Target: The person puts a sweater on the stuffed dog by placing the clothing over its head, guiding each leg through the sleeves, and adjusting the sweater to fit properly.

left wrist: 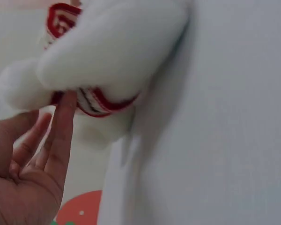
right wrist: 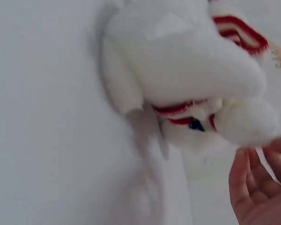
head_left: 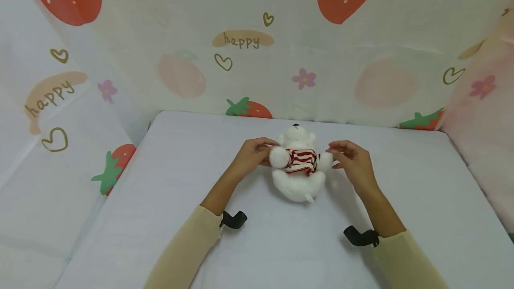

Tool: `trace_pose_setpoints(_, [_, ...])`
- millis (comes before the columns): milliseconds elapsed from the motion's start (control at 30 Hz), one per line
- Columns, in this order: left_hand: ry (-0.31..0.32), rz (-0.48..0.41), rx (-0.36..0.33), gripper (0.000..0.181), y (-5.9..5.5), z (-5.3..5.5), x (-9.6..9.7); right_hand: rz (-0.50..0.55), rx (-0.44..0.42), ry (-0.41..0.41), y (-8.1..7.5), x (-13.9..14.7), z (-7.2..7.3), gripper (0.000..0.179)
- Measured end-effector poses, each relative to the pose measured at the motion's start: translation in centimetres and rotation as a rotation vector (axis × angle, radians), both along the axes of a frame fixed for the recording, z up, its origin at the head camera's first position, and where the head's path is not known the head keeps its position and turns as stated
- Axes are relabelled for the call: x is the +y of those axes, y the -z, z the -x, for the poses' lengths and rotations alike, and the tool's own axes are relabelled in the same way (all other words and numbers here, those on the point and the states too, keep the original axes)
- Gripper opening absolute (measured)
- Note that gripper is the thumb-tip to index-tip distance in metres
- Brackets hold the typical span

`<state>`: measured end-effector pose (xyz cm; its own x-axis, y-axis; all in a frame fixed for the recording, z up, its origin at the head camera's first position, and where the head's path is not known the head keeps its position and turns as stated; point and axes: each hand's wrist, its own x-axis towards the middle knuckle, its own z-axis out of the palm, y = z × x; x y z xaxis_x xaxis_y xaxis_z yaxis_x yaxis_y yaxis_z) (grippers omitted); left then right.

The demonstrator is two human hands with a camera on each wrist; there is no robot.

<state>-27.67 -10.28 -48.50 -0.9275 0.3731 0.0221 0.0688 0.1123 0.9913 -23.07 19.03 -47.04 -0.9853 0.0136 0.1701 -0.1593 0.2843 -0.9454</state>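
A white teddy bear [head_left: 299, 186] in a red-and-white striped knit sweater [head_left: 302, 160] is on the white table, its head toward the far edge and its nose tipped up. My left hand [head_left: 254, 155] holds the bear's paw on the left, thumb at the paw and longer fingers [left wrist: 61, 129] reaching along the sleeve. On the other side, my right hand [head_left: 353, 162] pinches the opposite paw [right wrist: 248, 122] at its end with the fingertips. Both arms of the bear are spread outward. A small white tab [head_left: 309, 198] sticks out at its bottom.
The white tabletop [head_left: 273, 249] stretches around the bear, with its far edge just behind the head. A printed cloth [head_left: 257, 79] with strawberries, hearts and "happy" lettering stands at the back and sides. Black wrist mounts [head_left: 234, 220] project inward from both cream sleeves.
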Motion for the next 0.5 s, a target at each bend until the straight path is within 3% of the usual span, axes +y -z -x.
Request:
trace_pose_setpoints(133, [0.050,0.021,-0.065,0.030,0.7,1.1,0.2,0.010,-0.158,-0.228,0.3,0.9,2.3,0.035])
trace_pose_setpoints(267, [0.111,0.065,-0.062,0.034,0.6,1.8,0.5,-0.020,-0.259,-0.383,0.3,1.3,4.1,0.039])
trace_pose_setpoints(400, [0.153,0.104,-0.023,0.031,0.7,2.4,1.0,-0.048,-0.317,-0.453,0.3,1.4,5.1,0.039])
trace_pose_setpoints(500, [0.164,0.119,0.042,0.026,0.9,2.7,1.3,-0.051,-0.339,-0.440,0.2,1.1,5.4,0.036])
